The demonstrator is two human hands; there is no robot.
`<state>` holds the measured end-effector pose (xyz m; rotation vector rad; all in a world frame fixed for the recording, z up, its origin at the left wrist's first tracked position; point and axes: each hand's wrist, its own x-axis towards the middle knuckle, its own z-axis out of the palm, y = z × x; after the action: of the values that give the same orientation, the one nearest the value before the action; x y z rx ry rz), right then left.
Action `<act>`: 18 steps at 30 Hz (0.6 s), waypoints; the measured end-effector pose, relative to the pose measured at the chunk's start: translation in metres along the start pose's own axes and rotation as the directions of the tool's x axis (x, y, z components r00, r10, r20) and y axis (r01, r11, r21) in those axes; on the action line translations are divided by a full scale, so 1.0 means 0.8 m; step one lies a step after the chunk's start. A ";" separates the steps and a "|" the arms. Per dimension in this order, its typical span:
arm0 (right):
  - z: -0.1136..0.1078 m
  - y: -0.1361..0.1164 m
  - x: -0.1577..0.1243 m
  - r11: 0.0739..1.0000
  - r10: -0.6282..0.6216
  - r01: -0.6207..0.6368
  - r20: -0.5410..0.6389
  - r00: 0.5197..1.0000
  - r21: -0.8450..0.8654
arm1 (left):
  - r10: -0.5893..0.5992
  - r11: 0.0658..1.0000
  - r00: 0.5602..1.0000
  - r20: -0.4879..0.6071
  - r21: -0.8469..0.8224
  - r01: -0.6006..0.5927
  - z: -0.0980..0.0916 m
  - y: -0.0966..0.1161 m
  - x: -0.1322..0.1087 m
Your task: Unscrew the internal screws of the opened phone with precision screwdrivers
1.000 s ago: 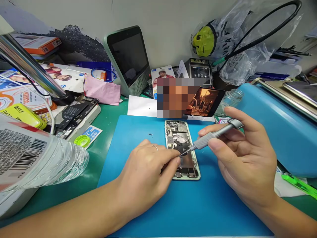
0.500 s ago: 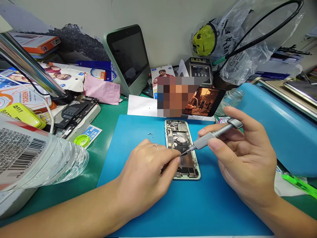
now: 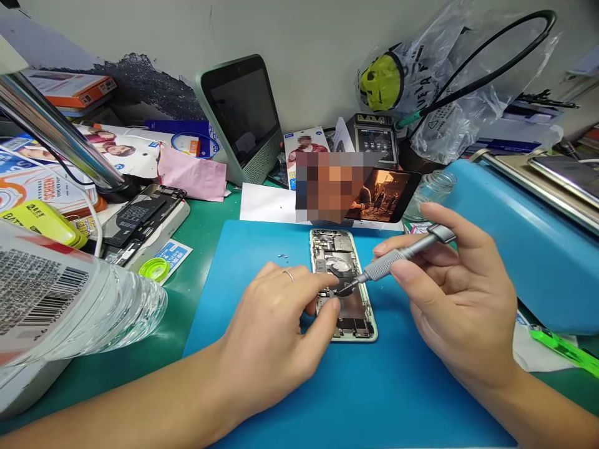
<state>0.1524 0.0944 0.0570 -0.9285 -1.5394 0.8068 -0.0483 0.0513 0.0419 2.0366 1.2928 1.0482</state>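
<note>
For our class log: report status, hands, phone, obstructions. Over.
Right hand grips screwdriver, tip inside opened phone. Left hand fingertips on phone, blue mat beneath. Small loose bits on mat, apart from phone.

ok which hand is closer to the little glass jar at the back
Right. The right hand, holding the screwdriver, is just in front of the glass jar; the left hand is farther off to its left, resting on the opened phone.

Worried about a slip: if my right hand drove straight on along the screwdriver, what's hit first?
Likely the open phone, at the screwdriver tip; fingertips of the left hand just beyond.
</note>
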 end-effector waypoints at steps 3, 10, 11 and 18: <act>0.000 0.000 0.000 1.000 0.014 -0.013 -0.002 1.000 0.015 | 0.024 1.000 1.000 0.004 0.000 -0.024 0.001 -0.002 -0.001; 0.000 0.000 -0.002 1.000 0.021 -0.021 -0.001 1.000 0.000 | 0.028 1.000 1.000 0.008 0.000 -0.028 0.001 -0.002 0.000; 0.000 0.000 -0.002 1.000 0.018 -0.018 0.001 1.000 -0.001 | 0.029 1.000 1.000 0.010 0.000 -0.029 0.002 -0.002 0.000; 0.000 -0.001 -0.001 1.000 0.023 -0.023 -0.004 1.000 0.016 | 0.016 1.000 1.000 0.019 0.002 -0.016 0.002 -0.002 -0.001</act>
<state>0.1522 0.0935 0.0573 -0.9364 -1.5193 0.8322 -0.0480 0.0513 0.0401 2.0565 1.2710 1.0327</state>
